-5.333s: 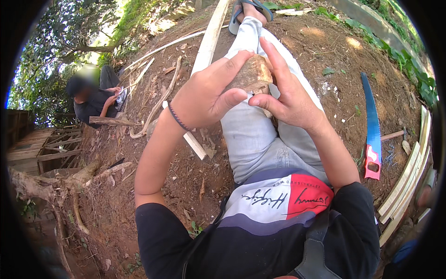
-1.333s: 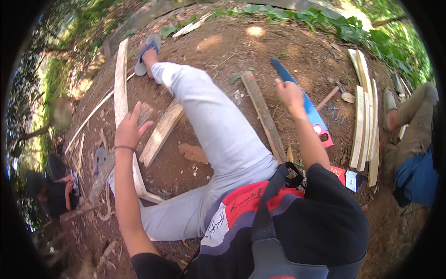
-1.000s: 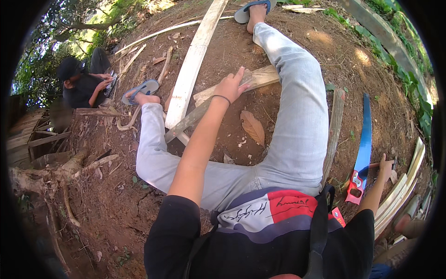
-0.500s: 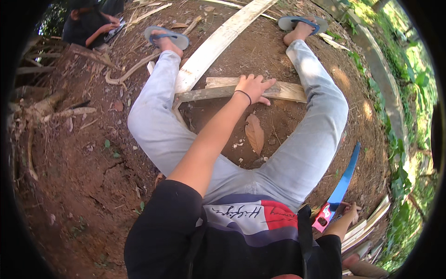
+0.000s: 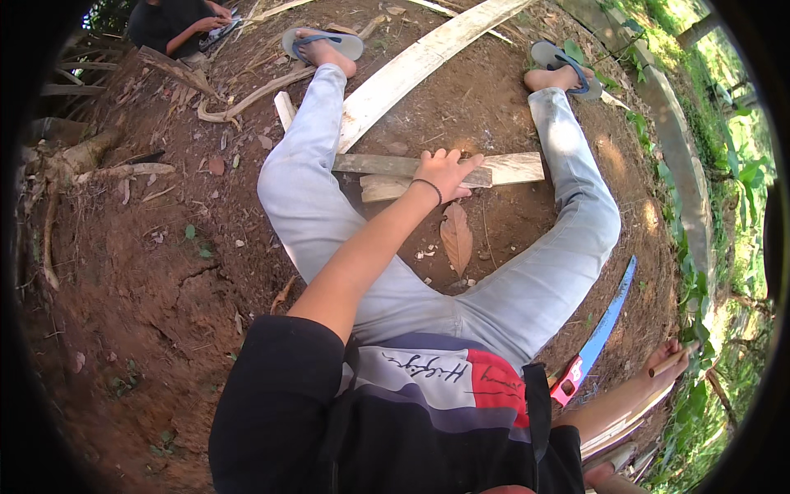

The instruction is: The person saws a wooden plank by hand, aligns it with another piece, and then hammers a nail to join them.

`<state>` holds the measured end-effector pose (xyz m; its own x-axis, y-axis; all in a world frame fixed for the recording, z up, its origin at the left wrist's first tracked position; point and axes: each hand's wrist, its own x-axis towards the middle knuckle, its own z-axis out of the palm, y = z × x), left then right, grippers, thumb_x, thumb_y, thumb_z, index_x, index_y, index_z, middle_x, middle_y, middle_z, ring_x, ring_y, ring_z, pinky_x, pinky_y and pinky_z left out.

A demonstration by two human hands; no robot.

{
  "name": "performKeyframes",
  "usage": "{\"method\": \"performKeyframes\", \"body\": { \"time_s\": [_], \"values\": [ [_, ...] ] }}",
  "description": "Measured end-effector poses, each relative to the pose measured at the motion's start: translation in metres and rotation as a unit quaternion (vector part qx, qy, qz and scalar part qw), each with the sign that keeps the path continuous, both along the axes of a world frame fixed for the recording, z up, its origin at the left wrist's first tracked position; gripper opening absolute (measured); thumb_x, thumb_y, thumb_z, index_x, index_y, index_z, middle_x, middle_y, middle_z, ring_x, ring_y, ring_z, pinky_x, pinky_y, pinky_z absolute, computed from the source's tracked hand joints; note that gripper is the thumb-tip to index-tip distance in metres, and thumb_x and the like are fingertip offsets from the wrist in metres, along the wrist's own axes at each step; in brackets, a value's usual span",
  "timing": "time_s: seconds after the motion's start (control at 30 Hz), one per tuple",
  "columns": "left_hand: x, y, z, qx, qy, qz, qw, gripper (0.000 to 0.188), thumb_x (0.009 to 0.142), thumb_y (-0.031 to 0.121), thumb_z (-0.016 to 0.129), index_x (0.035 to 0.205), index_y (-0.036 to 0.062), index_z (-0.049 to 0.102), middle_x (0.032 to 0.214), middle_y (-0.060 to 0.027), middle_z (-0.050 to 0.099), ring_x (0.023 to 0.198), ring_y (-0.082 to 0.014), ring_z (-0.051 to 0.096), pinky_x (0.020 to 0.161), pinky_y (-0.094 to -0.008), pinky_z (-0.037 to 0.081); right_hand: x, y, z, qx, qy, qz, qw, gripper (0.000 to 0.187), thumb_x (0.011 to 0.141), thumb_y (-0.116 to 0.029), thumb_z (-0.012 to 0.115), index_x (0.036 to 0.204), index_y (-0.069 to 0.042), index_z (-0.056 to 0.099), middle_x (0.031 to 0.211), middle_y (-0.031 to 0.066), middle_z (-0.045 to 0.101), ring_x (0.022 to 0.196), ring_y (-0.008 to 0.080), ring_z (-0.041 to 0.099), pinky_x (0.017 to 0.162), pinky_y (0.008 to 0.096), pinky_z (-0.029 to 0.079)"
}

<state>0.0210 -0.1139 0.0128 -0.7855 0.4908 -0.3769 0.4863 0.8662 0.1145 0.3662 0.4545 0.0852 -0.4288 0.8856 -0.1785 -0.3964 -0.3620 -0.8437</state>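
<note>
My left hand (image 5: 444, 174) is closed over a grey wooden slat (image 5: 370, 164) between my legs, fingers over its far edge and thumb on the near side. The slat lies across a shorter, paler board (image 5: 520, 168), whose ends show at both sides. Out to my right, my right hand (image 5: 663, 359) is closed round a brown wooden stick (image 5: 668, 363), perhaps a handle; its far part cannot be made out. Nearer my hip lies a handsaw (image 5: 605, 325) with a blue blade and a red and white handle.
A long pale plank (image 5: 420, 62) runs away beyond my left shin. A dry leaf (image 5: 456, 239) lies on the soil. More cut strips (image 5: 613, 435) lie at lower right, near part of a leg. Another person (image 5: 177, 25) crouches at far left. A low concrete edge (image 5: 679, 132) borders greenery.
The grey slat has turned under my left hand, its left end now farther away and the paler board's left end nearer me. My right hand has moved outward with the stick, away from the saw.
</note>
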Motion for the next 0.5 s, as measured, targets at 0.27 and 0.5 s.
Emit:
{"method": "performKeyframes", "body": {
  "time_s": [0.27,0.5],
  "values": [
    [0.024,0.016,0.027,0.225,0.039,0.060,0.972,0.094,0.079,0.057,0.067,0.150,0.0104,0.026,0.145,-0.0189,0.032,0.135,-0.0364,0.029,0.107,-0.0531,0.021,-0.228,-0.310,0.059,-0.387,0.162,0.371,0.828,0.028,0.089,-0.016,0.059,0.104,0.004,0.047,0.084,0.0057,0.047,0.072,0.0152,0.050,0.072,0.0336,0.056],
    [0.073,0.021,0.082,0.701,-0.462,0.296,0.456,0.041,0.101,0.026,0.052,0.126,-0.0064,0.054,0.108,-0.0114,0.064,0.095,-0.0151,0.063,0.085,-0.0286,0.051,-0.241,-0.397,0.032,-0.540,0.095,0.473,0.690,0.034,0.087,-0.025,0.063,0.109,-0.003,0.050,0.086,0.0035,0.052,0.074,0.0116,0.053,0.071,0.0267,0.057]
  ]
}}
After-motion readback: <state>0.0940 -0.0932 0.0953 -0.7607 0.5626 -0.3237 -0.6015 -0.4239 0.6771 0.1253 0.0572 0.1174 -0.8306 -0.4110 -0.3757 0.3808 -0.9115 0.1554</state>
